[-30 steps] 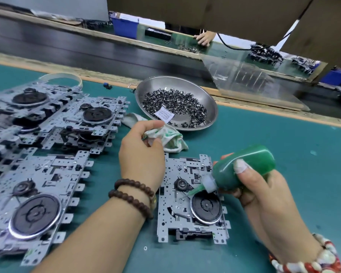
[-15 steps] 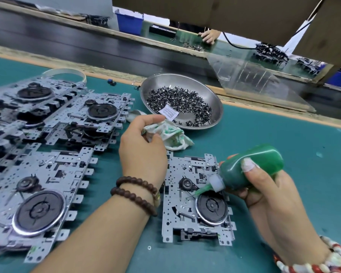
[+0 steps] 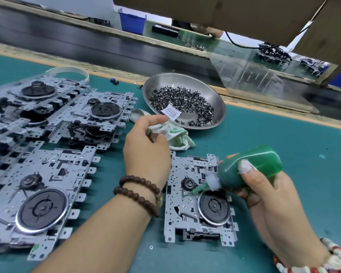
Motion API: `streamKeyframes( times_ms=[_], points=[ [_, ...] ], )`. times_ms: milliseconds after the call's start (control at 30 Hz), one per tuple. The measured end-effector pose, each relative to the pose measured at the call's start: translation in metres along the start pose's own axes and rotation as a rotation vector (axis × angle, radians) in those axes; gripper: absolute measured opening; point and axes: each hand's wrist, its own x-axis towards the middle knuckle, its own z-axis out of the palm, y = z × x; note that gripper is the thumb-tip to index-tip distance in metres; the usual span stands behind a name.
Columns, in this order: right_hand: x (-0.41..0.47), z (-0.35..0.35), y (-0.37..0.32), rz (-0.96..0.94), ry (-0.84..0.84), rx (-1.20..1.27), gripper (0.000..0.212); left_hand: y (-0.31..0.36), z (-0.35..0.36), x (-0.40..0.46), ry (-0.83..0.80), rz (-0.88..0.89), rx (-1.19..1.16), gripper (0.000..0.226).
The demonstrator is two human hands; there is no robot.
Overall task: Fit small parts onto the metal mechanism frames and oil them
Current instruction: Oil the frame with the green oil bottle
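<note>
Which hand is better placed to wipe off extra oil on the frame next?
Left. The left hand already grips the rag just beyond the frame. The right hand holds the green oil bottle, whose nozzle points at the frame.

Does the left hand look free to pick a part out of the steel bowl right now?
Probably not straight away: the left hand is gripping the rag. The steel bowl sits just beyond it with nothing between, so once the rag is dropped the way looks free.
</note>
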Motion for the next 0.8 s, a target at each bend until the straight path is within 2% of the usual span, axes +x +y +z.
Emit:
streamKeyframes(
  times_ms=[567,800],
  points=[
    [-0.0002,0.0020,-0.0023,-0.040,-0.038,0.033,0.046,-0.0014,0.0004,0.0000,0.011,0.014,0.012,0.041],
    [0.0005,0.0019,-0.0020,-0.034,-0.037,0.028,0.050,-0.0025,0.0001,0.0006,0.022,0.026,0.020,0.042]
  ],
)
